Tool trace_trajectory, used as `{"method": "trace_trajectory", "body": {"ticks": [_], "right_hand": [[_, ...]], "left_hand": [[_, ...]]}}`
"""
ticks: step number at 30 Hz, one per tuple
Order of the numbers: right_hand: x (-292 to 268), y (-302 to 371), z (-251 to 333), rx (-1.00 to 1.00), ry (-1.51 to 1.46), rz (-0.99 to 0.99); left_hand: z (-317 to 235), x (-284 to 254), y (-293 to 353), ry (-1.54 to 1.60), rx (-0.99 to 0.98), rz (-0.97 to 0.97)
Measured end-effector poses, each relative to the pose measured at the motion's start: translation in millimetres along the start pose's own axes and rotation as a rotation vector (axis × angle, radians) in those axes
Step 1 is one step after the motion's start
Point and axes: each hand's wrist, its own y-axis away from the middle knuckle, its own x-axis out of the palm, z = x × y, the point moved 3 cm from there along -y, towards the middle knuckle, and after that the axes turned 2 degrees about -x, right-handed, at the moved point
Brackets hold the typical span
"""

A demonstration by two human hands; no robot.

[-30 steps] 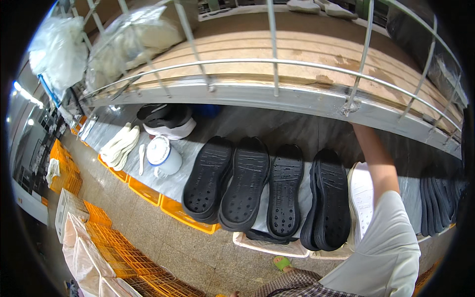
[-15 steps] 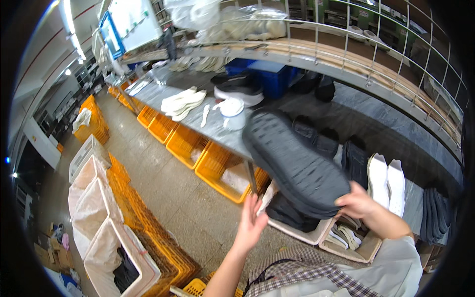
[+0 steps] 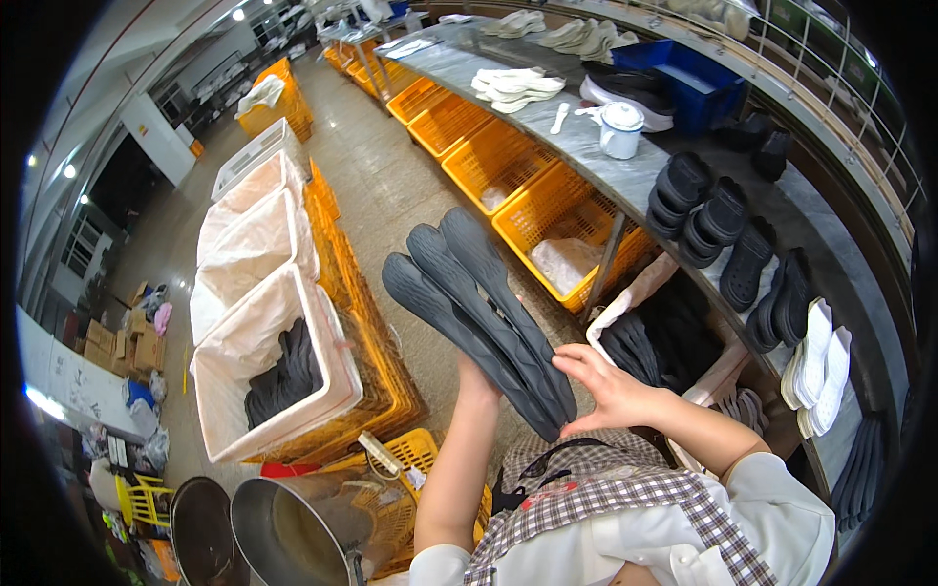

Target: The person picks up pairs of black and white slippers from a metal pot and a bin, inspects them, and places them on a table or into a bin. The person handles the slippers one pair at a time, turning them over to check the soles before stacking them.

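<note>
Bench [image 3: 459,49] to my right: grey, streaked top. On it, working outward from my end: dark grey soles [image 3: 860,474] in a close row; white soles [image 3: 821,366] side by side; a line of black soles [image 3: 750,264], some stacked; white lidded mug [image 3: 620,135]; small white spoon-shaped piece [image 3: 560,118] near it; black-and-white footwear [image 3: 625,96]; blue bin [image 3: 694,93]; pile of white pieces [image 3: 515,90]. Speckled floor [image 3: 362,137] to my left: orange crate [image 3: 278,115] standing, well away from me.

A white lidded mug [image 3: 620,143] stands near a blue bin [image 3: 702,105].
</note>
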Motion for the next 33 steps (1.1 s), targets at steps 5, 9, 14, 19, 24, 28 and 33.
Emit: {"method": "trace_trajectory", "body": {"ticks": [5, 9, 14, 19, 24, 28, 33], "right_hand": [[17.6, -7.3, 1.9, 0.12, -0.129, 0.107], [24.9, -7.0, 5.4, 0.13, -0.25, 0.112], [31.6, -6.6, 2.8, 0.184, -0.498, 0.07], [35.6, -8.8, -4.9, 0.389, -0.628, -0.045], [36.8, -8.1, -1.5, 0.439, -0.5, -0.056], [38.0, -5.5, -0.8, 0.44, -0.628, -0.071], [35.8, -1.5, -2.0, 0.402, -0.619, -0.074]], "left_hand": [[-8.9, 0.8, 32.0, -0.058, 0.035, -0.057], [-8.0, -11.7, 41.8, -0.08, 0.066, -0.058], [-3.6, -29.4, 47.0, 0.049, -0.024, 0.015], [-0.4, -19.7, 54.1, -0.168, 0.186, -0.026], [-2.4, -4.1, 59.5, -0.291, 0.302, -0.015], [-3.8, -1.3, 62.8, -0.274, 0.278, 0.01], [-1.8, 5.8, 65.1, -0.375, 0.273, 0.004]]}}
